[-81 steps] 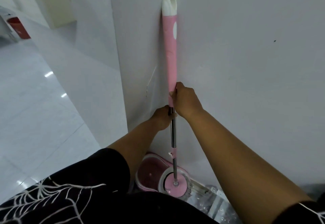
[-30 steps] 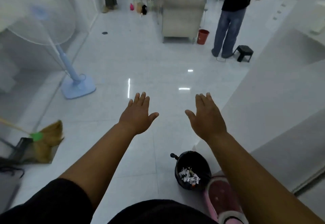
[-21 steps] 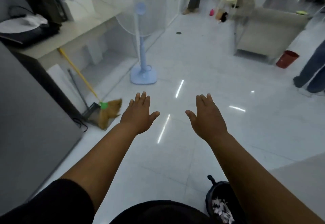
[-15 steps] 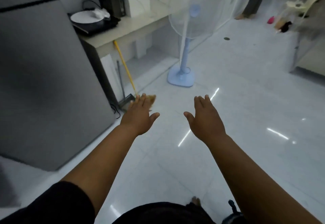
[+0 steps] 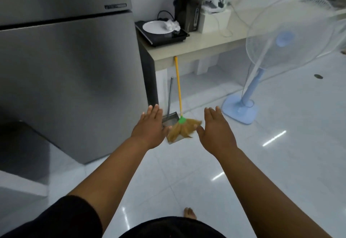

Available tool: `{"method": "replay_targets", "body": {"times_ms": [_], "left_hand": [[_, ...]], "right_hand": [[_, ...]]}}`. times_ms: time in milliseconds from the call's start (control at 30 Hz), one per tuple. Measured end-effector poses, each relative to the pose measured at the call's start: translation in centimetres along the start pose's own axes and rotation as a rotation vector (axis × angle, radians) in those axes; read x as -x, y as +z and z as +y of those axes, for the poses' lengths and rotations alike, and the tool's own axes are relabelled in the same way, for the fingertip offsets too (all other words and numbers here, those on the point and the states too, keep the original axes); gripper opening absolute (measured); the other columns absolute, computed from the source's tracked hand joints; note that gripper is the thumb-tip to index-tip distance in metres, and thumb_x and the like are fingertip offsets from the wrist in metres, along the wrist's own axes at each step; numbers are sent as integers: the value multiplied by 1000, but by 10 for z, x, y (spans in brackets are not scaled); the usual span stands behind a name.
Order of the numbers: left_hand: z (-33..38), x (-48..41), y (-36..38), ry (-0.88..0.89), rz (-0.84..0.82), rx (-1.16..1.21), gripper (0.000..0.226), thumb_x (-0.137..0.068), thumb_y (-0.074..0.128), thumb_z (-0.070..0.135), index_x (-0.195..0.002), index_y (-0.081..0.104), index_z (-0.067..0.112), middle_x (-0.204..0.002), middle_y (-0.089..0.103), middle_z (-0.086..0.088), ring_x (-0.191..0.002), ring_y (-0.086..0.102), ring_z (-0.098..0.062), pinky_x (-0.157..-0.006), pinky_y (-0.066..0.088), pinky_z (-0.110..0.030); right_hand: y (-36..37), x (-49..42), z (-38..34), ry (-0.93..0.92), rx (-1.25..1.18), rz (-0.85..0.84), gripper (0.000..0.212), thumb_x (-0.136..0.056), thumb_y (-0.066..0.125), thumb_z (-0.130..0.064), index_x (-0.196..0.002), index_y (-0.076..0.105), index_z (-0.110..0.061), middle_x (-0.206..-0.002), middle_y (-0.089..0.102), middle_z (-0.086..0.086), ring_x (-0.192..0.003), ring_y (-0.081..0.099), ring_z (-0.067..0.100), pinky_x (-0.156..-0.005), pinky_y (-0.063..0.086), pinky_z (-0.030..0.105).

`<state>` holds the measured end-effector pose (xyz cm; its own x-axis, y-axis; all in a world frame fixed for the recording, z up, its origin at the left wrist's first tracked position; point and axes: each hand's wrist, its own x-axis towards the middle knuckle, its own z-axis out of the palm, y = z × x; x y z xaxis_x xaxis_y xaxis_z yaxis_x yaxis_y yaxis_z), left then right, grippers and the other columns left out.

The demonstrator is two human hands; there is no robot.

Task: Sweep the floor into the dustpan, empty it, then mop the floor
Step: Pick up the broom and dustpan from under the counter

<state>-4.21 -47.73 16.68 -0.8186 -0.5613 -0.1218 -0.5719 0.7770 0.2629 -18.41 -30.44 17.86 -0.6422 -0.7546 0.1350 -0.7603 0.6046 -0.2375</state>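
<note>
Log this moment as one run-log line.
left hand: open, empty | right hand: open, empty | broom: leaning on counter, bristles on dustpan | fan: right of broom

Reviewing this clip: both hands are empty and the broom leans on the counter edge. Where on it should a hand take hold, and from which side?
Likely the yellow handle of the broom, mid-shaft, approached from the open floor side in front. The shaft is thin, near upright and bare there, while the dustpan handle crowds its left. The right hand looks nearer; a wrap-around grip suits it.
</note>
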Motion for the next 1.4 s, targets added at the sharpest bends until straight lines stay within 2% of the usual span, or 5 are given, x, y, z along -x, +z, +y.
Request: {"method": "replay_targets", "body": {"times_ms": [400,767,1133,1267,1400], "left_hand": [[18,-102,13,-124,-27,-7,77,-98,30,57,-155,1,16,-163,-10,-1,-149,-13,-20,-123,2,-39],[-27,-224,-1,-129,-9,46,78,-97,31,58,-155,-1,15,-162,-12,-1,-149,-15,-20,-120,0,-37],[-103,-377,-40,-25,16,56,78,-97,31,57,-155,2,13,-163,-9,-3,-149,-12,-20,-118,-3,-35],[-121,-404,-35,-30,-23,89,79,-96,33,58,-155,2,14,-163,-10,-2,-149,-12,-19,-117,-5,-34],[-129,-428,-31,-47,-67,95,79,-97,34,57,-155,2,14,-163,-10,-2,-150,-12,-19,-121,-1,-37]], "right_hand": [[19,-124,49,-118,-25,-93,67,-98,40,-44,-148,25,-3,-154,29,11,-147,9,28,-117,16,35],[42,-253,33,-148,40,-106,69,-97,39,-50,-148,26,-6,-154,31,10,-147,11,28,-117,22,38],[59,-405,-7,-71,56,-74,69,-97,40,-50,-149,26,-6,-154,31,12,-146,15,28,-115,18,35],[75,-430,-16,-88,62,-102,68,-96,46,-47,-146,30,-3,-147,40,15,-142,26,32,-115,18,35],[88,-460,-13,-63,59,-171,70,-96,42,-49,-149,25,-6,-152,34,13,-144,22,32,-115,24,39]]}}
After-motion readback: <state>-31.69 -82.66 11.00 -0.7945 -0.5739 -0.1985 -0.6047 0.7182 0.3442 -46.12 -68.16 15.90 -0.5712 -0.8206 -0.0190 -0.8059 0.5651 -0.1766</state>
